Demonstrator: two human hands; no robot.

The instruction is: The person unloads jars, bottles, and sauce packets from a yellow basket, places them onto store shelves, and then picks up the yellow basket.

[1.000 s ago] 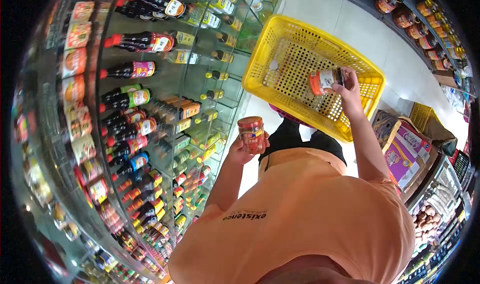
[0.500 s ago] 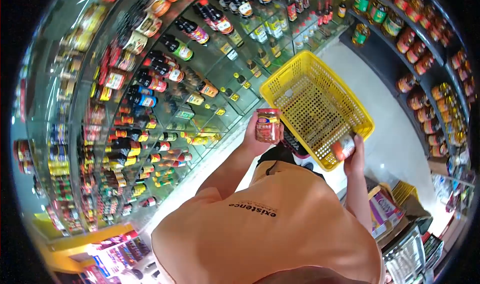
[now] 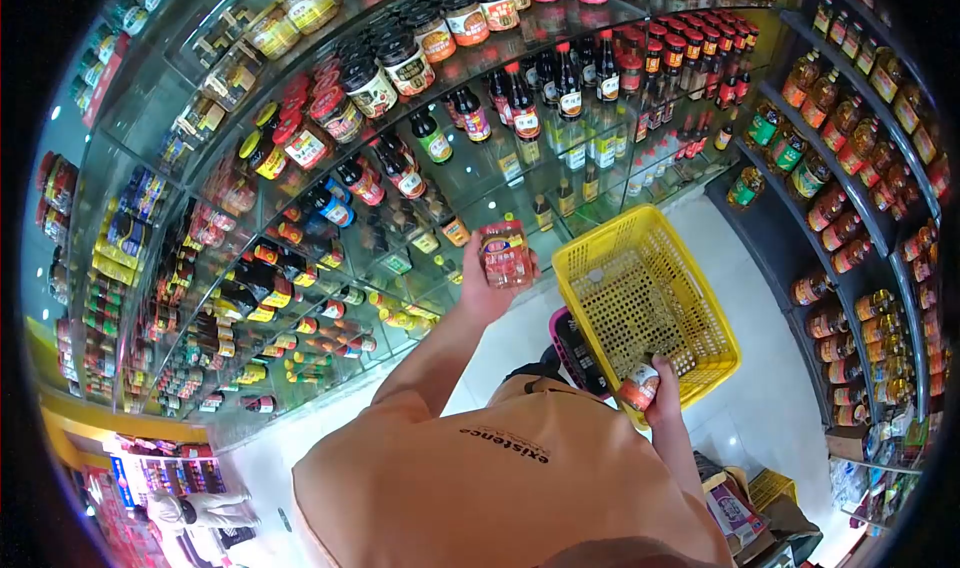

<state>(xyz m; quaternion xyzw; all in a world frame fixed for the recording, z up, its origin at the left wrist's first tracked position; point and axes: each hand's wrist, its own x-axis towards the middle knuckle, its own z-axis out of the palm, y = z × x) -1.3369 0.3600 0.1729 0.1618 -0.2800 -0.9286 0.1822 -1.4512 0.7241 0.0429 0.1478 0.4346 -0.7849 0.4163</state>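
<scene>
My left hand (image 3: 486, 296) is wrapped round a glass jar (image 3: 507, 255) with a red label and reddish contents, held up in front of the shelves. Lower right, my right hand (image 3: 667, 393) grips a smaller jar (image 3: 638, 387) with an orange and white label, tilted over the near end of a yellow plastic basket (image 3: 715, 313). The basket's perforated floor shows between the two hands. Fine print on both labels is too small to read.
Glass shelves (image 3: 400, 118) packed with sauce bottles and jars curve along the left and front. Dark shelves (image 3: 800, 218) with oil bottles and jars stand at right. A black and pink basket (image 3: 575, 353) sits beside the yellow one. Boxes (image 3: 735, 513) lie lower right; a person (image 3: 205, 510) is lower left.
The view has tilted up, showing more upper shelves. My left hand with its jar has shifted left. My right hand has come lower and left with its jar, whose label now faces up.
</scene>
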